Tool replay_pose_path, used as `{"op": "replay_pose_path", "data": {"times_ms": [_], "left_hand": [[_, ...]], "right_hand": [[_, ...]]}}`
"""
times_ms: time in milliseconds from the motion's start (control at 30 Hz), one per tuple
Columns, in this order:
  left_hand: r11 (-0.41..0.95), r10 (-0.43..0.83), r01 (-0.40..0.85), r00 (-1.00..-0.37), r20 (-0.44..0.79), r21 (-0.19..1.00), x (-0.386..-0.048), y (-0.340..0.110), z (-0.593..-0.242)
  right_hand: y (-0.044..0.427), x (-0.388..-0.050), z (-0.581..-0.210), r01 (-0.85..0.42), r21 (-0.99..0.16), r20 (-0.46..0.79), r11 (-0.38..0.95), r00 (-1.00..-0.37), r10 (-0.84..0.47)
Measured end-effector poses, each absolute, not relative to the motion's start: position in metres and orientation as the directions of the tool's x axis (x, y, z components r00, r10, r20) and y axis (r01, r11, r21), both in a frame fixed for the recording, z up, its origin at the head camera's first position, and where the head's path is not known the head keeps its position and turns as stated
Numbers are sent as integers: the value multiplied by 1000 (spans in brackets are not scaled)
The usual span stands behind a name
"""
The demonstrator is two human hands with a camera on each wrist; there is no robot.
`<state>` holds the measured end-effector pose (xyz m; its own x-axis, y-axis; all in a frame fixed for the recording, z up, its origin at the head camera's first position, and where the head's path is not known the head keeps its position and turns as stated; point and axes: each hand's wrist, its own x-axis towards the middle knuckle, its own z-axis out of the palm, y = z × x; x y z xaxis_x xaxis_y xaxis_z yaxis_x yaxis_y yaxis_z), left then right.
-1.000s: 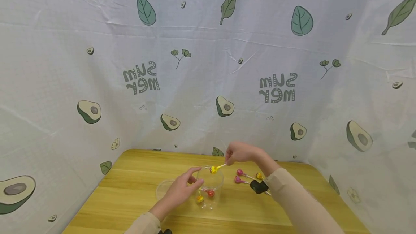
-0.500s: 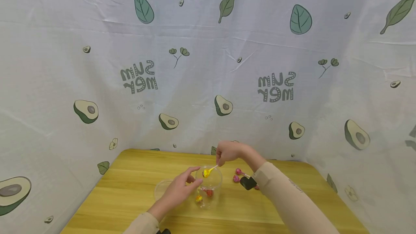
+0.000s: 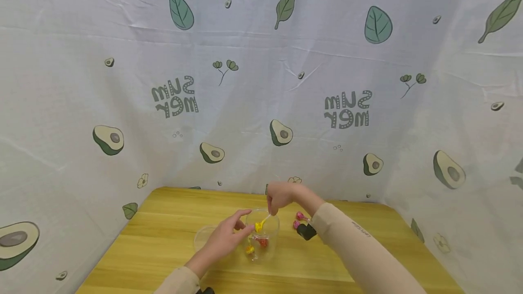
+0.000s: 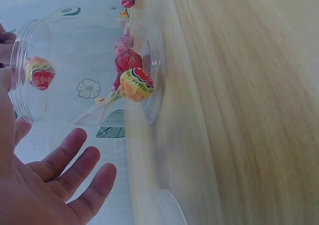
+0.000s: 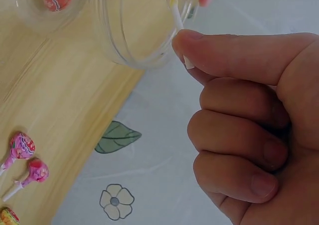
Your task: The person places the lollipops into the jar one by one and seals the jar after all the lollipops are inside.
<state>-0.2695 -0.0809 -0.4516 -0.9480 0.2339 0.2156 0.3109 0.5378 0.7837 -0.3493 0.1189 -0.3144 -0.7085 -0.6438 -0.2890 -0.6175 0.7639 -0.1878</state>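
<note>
A clear jar [image 3: 273, 235] stands upright on the table, its mouth uncovered. My left hand [image 3: 229, 235] holds its rim between thumb and index finger; the other fingers spread apart from the wall in the left wrist view. With thumb and index finger my right hand [image 3: 281, 196] pinches the white stick [image 5: 177, 18] of a yellow lollipop [image 3: 259, 227]. That lollipop's head [image 4: 40, 73] hangs inside the jar's mouth, head down. At the bottom of the jar lie a yellow-wrapped lollipop [image 4: 135, 85] and a red one [image 4: 128, 60].
Pink lollipops [image 5: 22, 145] and a yellow-orange one [image 5: 9, 217] lie on the wooden table [image 3: 163, 221] right of the jar. A clear round lid [image 3: 200, 238] lies left of it, partly behind my left hand. A printed white curtain [image 3: 245, 103] surrounds the table.
My right hand has moved left and then down, carrying the yellow lollipop from above the rim into the jar's mouth. My left hand keeps its hold on the rim.
</note>
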Motion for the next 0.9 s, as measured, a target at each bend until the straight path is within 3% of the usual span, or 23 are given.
{"op": "replay_pose_path", "data": {"times_ms": [333, 500, 900], "left_hand": [[532, 241, 315, -946, 216, 786, -269, -82, -452], [527, 242, 318, -945, 220, 788, -269, -80, -451], [527, 239, 320, -945, 224, 788, -267, -80, -449]], "right_hand": [[100, -341, -321, -606, -79, -373, 791, -718, -587], [93, -339, -325, -638, -37, -417, 769, -690, -592], [86, -338, -336, -660, -19, -450, 751, -665, -596]]}}
